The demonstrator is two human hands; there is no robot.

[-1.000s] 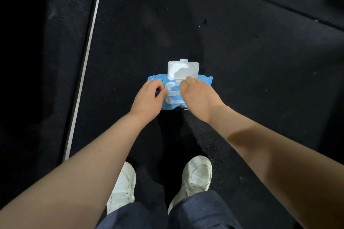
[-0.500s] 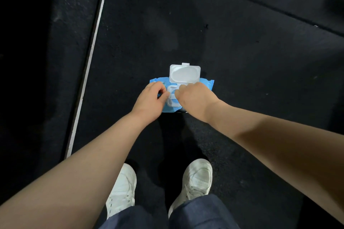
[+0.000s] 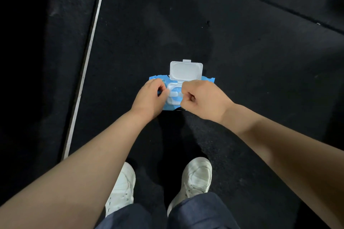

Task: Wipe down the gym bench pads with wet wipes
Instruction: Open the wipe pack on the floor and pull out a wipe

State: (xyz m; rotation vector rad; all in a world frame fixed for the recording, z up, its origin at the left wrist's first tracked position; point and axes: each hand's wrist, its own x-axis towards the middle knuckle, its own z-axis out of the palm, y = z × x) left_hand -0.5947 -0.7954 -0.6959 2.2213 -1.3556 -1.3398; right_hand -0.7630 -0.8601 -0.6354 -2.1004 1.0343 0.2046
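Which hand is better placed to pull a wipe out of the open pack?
Right. The right hand is pinched over the dispenser opening of the wet wipes pack, whose flip lid stands open. The left hand grips the pack's left side, steadying it.

Single head-worn view, steeply downward, close above the dark floor (image 3: 242, 61).
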